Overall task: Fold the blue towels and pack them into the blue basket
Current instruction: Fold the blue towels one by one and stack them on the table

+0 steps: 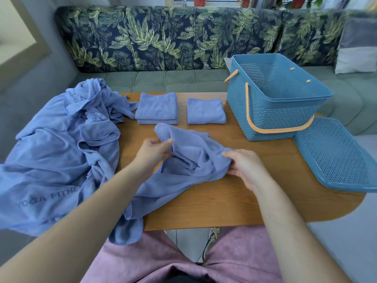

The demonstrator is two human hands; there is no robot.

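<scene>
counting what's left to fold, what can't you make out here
Head view:
- Unfolded towel pile: overlapping folds hide the count; the left edge cuts it off.
- Blue basket: its near wall hides the floor.
- Basket lid: the right edge cuts off a corner.

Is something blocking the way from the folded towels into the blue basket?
Nothing visible does. Bare table lies between the folded towels and the basket, and its lid is off, lying beside it.
</scene>
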